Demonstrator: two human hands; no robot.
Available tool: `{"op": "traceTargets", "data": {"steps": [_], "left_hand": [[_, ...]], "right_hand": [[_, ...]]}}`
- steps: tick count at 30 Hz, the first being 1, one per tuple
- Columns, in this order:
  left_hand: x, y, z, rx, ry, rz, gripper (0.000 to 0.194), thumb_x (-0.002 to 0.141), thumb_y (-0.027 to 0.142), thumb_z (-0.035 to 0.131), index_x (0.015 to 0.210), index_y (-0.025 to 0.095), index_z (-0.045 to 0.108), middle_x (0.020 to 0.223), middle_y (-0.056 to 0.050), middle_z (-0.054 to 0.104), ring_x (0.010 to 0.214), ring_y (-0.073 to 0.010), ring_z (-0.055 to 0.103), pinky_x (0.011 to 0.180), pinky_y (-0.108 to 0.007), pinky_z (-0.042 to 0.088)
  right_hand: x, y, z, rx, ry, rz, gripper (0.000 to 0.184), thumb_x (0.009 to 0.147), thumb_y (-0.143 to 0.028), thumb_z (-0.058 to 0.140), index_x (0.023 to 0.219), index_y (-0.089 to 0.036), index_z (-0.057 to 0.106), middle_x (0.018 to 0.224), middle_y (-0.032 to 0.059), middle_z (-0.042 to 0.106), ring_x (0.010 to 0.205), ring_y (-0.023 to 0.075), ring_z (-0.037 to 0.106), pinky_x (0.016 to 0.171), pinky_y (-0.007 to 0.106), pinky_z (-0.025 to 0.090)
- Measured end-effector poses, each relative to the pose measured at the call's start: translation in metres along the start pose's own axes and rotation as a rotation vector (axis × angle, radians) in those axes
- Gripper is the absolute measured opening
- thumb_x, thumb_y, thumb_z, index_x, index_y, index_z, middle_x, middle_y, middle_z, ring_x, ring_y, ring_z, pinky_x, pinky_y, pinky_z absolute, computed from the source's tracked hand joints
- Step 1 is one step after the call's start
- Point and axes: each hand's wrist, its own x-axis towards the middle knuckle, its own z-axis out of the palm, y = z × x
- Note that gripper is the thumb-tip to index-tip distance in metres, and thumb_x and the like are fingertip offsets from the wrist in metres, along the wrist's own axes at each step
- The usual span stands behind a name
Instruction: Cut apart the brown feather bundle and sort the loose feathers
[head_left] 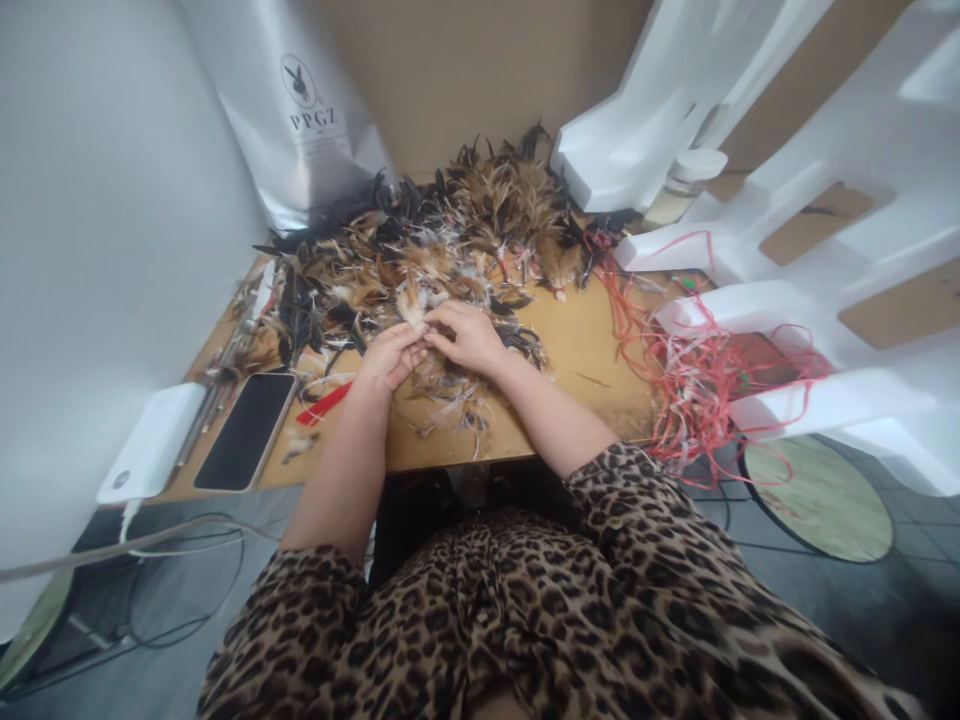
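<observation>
My left hand (394, 354) and my right hand (466, 338) meet at the front of a feather pile. Between their fingertips a pale, tan-tipped feather (411, 303) stands up, pinched near its base. Whether it is one feather or a small bunch I cannot tell. Behind and around both hands spreads a heap of brown and black feathers (352, 270), with some tied bundles (510, 205) at the back. Loose feather bits (457, 410) lie below my wrists. A red strip-like object (324, 404) rests left of my left hand.
The wooden table (577, 340) carries a phone (246, 432) and a white power bank (154, 445) with a cable at left. Tangled pink string (694, 390) hangs over the right edge. White foam pieces (795, 400), a lidded jar (684, 187) and a silver bag (300, 130) stand around.
</observation>
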Motion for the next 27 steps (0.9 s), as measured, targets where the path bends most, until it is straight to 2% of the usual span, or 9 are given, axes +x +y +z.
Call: {"op": "traceTargets", "data": {"steps": [2,4,7,9,16,21,24,27], "left_hand": [[-0.001,0.000,0.002,0.052,0.038,0.036,0.016,0.063,0.015,0.074,0.076,0.009,0.067,0.065,-0.004,0.068,0.057,-0.0085,0.063,0.048,-0.014,0.047],[-0.002,0.000,0.004,0.132,0.059,0.056,0.019,0.062,0.018,0.076,0.076,0.009,0.068,0.066,-0.005,0.068,0.056,-0.0087,0.063,0.047,-0.014,0.046],[-0.004,-0.001,0.009,0.251,0.047,0.065,0.022,0.060,0.023,0.078,0.074,0.009,0.068,0.066,-0.007,0.069,0.054,-0.0088,0.063,0.046,-0.014,0.045],[-0.005,-0.003,0.011,0.294,0.030,0.060,0.023,0.060,0.025,0.078,0.072,0.008,0.068,0.066,-0.007,0.069,0.052,-0.0084,0.062,0.046,-0.014,0.044],[-0.002,-0.006,0.006,0.231,-0.015,0.011,0.019,0.064,0.023,0.075,0.072,0.008,0.067,0.065,-0.007,0.068,0.050,-0.0056,0.059,0.047,-0.012,0.044],[-0.003,-0.005,0.007,0.174,-0.047,-0.018,0.017,0.065,0.021,0.075,0.071,0.008,0.066,0.067,-0.006,0.067,0.052,-0.0063,0.060,0.046,-0.013,0.044],[-0.004,-0.002,0.009,0.163,-0.018,0.007,0.016,0.065,0.019,0.074,0.076,0.009,0.067,0.074,-0.007,0.070,0.055,-0.0068,0.061,0.046,-0.013,0.044],[-0.003,0.000,0.008,0.131,0.039,0.074,0.014,0.067,0.019,0.073,0.074,0.009,0.067,0.074,-0.008,0.070,0.055,-0.0059,0.061,0.047,-0.012,0.043]], "right_hand": [[0.001,0.001,-0.001,0.165,0.031,0.081,0.022,0.081,-0.028,0.054,0.093,-0.014,0.065,0.088,0.0063,0.064,0.082,0.0151,0.057,0.078,0.028,0.043],[0.003,0.003,-0.002,0.337,0.063,0.239,0.021,0.078,-0.029,0.057,0.088,-0.013,0.066,0.086,0.0053,0.066,0.078,0.0135,0.058,0.075,0.027,0.045],[0.006,0.005,-0.001,0.562,0.077,0.459,0.023,0.071,-0.032,0.064,0.082,-0.012,0.067,0.078,0.0031,0.067,0.070,0.0116,0.057,0.070,0.025,0.046],[0.006,0.006,0.000,0.658,0.078,0.524,0.024,0.067,-0.033,0.067,0.077,-0.012,0.066,0.072,0.0016,0.066,0.064,0.0102,0.056,0.066,0.024,0.045],[0.006,0.006,0.007,0.836,0.104,0.539,0.022,0.063,-0.032,0.070,0.070,-0.012,0.064,0.065,-0.0009,0.063,0.060,0.0083,0.053,0.063,0.022,0.043],[0.005,0.005,0.009,0.863,0.100,0.531,0.024,0.064,-0.034,0.070,0.072,-0.013,0.063,0.065,-0.0015,0.062,0.061,0.0086,0.052,0.063,0.023,0.043],[0.006,0.006,0.002,0.825,0.051,0.502,0.022,0.067,-0.033,0.067,0.075,-0.012,0.063,0.067,-0.0007,0.063,0.063,0.0089,0.053,0.065,0.023,0.043],[0.005,0.011,-0.013,0.690,-0.099,0.419,0.020,0.070,-0.027,0.063,0.082,-0.011,0.066,0.071,0.0002,0.063,0.064,0.0086,0.052,0.066,0.022,0.042]]}}
